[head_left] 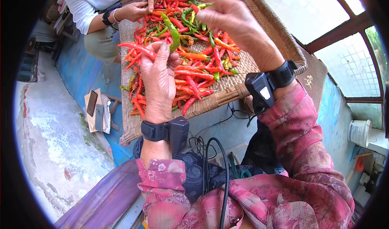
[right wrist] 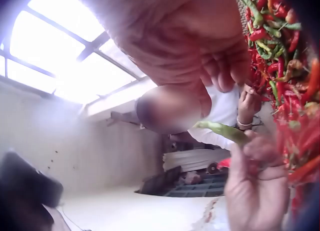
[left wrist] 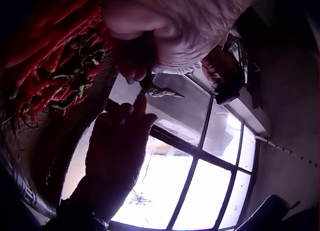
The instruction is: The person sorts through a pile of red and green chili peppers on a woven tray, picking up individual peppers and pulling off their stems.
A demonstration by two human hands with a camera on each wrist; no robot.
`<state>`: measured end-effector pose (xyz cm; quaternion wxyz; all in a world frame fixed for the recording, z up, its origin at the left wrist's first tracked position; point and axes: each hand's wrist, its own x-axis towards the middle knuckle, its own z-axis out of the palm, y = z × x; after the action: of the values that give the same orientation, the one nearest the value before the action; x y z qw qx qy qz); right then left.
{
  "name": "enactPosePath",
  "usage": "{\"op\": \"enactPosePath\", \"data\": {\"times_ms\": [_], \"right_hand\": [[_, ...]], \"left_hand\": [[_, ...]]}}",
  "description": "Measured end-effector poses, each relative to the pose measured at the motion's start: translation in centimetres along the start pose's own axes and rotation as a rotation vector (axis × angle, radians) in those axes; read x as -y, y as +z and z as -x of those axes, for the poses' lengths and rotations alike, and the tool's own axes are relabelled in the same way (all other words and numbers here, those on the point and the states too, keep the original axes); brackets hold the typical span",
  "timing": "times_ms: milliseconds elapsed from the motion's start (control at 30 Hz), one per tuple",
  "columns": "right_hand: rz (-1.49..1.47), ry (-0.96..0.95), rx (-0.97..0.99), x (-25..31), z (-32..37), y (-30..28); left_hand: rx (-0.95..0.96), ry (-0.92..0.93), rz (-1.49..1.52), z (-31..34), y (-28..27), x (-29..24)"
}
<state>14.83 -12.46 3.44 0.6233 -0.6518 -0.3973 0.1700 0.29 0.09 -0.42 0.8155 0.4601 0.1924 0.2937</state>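
My left hand [head_left: 159,83] pinches a green chili pepper [head_left: 174,35], its tip pointing up, between thumb and fingers. A long red chili pepper [head_left: 135,47] sticks out to the left from the same hand. In the right wrist view, the green chili [right wrist: 224,131] rises from the left hand's fingertips. Blurred over the far right part of the chili heap [head_left: 196,77], my right hand [head_left: 235,20] has loosely bent fingers, and no chili shows between them in the right wrist view. Red, green and orange chilies make up the heap, spread on a woven tray [head_left: 231,96].
Across the tray another person's hands [head_left: 135,11] work at the heap's far left edge. Two phones [head_left: 92,102] lie on a small stool at the left. Black cables [head_left: 221,148] loop near my lap. A white bucket [head_left: 360,132] stands beneath the windows [head_left: 344,61] at the right.
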Motion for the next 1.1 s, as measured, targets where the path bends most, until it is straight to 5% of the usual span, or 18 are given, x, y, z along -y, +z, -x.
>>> {"op": "enactPosePath", "data": {"times_ms": [100,367,433,500,700,800,933,1000,1100], "right_hand": [[0.232,0.066,0.307,0.2,1.1,1.6],[0.424,0.084,0.408,-0.9,1.1,1.7],[0.284,0.019,0.324,-1.6,1.1,1.9],[-0.035,0.177,0.293,-1.8,0.9,2.3],[-0.009,0.269,0.330,-0.7,0.2,1.2],[0.032,0.213,0.061,-1.2,-1.0,-0.4],[-0.166,0.016,-0.178,-3.7,-2.2,-1.1],[0.892,-0.063,-0.256,-5.0,-2.1,-1.8],[1.038,0.092,0.416,-5.8,-0.5,-1.5]], "left_hand": [[0.101,-0.067,-0.099,0.2,0.3,-0.4],[0.430,-0.244,-0.569,1.4,1.2,-1.0],[0.444,-0.252,-0.597,1.4,1.0,-0.8],[0.453,-0.260,-0.622,1.4,1.1,-0.6],[0.410,-0.165,-0.643,1.4,1.3,-0.4],[0.192,0.005,-0.598,1.1,1.4,-0.1],[0.196,-0.019,-0.617,0.7,0.7,-0.8],[0.195,-0.016,-0.600,0.6,0.6,-0.8],[0.177,-0.017,-0.569,0.7,0.7,-1.0]]}}
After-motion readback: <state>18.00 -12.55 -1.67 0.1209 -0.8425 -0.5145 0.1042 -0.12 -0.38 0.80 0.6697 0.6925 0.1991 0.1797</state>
